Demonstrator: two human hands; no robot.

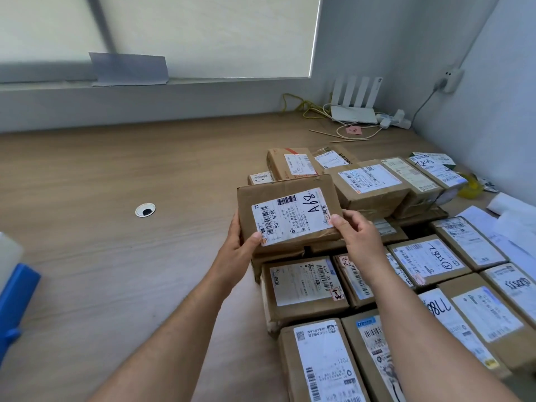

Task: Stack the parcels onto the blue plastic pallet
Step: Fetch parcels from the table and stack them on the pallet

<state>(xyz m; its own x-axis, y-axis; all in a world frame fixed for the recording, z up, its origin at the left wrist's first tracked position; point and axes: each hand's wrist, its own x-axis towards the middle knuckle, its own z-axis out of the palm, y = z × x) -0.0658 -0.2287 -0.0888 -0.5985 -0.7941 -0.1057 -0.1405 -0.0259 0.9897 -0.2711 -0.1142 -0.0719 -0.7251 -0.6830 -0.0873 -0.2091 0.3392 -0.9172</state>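
I hold a brown cardboard parcel (285, 208) with a white label marked "A68" above the pile of parcels (377, 256). My left hand (237, 248) grips its lower left corner, thumb on the label. My right hand (355, 235) grips its lower right corner, thumb on the label's edge. The parcel is tilted toward me. A blue plastic pallet corner (16, 303) shows at the far left edge, well away from the parcel.
Several labelled cardboard parcels cover the wooden table (116, 184) on the right. A round cable grommet (145, 210) sits in the table. A white router (355, 111) with cables lies at the back right by the wall. Loose papers (510, 224) lie at the right.
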